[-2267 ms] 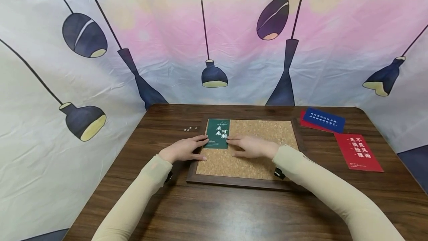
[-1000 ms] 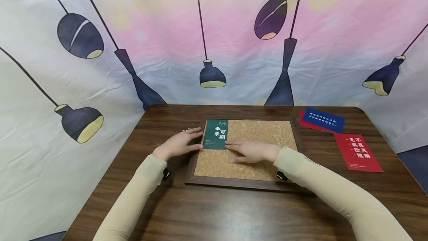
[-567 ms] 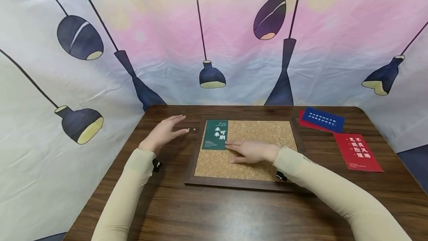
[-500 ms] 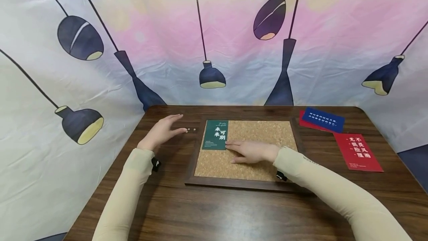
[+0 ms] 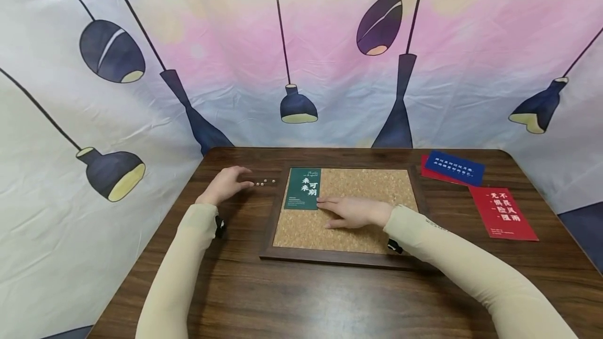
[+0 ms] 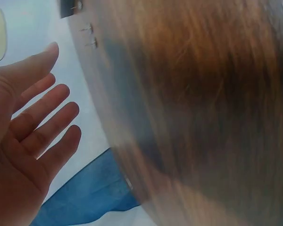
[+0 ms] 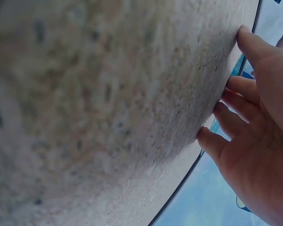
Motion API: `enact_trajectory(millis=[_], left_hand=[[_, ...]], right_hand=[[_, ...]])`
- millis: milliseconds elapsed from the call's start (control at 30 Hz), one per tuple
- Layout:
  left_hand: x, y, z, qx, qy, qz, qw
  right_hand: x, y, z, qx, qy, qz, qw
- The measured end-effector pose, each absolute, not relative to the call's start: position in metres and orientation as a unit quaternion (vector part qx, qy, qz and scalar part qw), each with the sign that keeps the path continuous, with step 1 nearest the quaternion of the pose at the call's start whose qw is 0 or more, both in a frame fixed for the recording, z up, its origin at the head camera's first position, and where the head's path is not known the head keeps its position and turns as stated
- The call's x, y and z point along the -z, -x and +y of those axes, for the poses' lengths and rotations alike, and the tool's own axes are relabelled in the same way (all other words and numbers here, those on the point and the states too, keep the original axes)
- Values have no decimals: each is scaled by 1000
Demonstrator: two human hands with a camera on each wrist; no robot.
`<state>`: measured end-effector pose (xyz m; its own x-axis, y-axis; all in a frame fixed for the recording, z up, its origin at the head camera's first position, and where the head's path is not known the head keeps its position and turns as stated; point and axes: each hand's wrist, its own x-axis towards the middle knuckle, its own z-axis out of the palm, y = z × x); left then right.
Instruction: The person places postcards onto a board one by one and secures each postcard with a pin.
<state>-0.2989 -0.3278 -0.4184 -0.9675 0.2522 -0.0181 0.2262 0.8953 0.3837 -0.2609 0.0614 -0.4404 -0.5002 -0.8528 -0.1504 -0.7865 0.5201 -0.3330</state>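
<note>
A green card (image 5: pixel 301 192) with white lettering lies flat at the upper left of the framed corkboard (image 5: pixel 367 192). My right hand (image 5: pixel 350 211) rests on the cork, its index and middle fingertips at the card's lower right edge. In the right wrist view, the right fingertips (image 7: pixel 205 135) touch the cork surface. To the left of the board, several small pale-headed thumbtacks (image 5: pixel 265 181) lie on the table. My left hand (image 5: pixel 225 186) is just left of them, fingers extended towards them and thumb apart. The left wrist view shows thumbtacks (image 6: pixel 93 43) beyond the thumb, points exposed; the palm holds nothing.
Right of the board, a blue card (image 5: pixel 456 168) overlaps a red card (image 5: pixel 428 171). Another red card (image 5: pixel 506 214) lies nearer, its top edge by the blue card. A fabric backdrop (image 5: pixel 254 41) printed with lamps hangs behind the table (image 5: pixel 320 297).
The left hand has left the green card's left edge and moved left across the table, past the thumbtacks. The right hand has slid slightly down the card's right edge, then stayed there.
</note>
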Motion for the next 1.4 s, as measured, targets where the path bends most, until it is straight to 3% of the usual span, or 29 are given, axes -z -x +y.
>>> enact_trajectory(millis=[900,1400], left_hand=[[440,329,-320,-202,-120,970,64],[444,335,-321,-224,-120,966,47]], right_hand=[[443,262,62,107,468,864,149],[442,261,61,107,470,863,149]])
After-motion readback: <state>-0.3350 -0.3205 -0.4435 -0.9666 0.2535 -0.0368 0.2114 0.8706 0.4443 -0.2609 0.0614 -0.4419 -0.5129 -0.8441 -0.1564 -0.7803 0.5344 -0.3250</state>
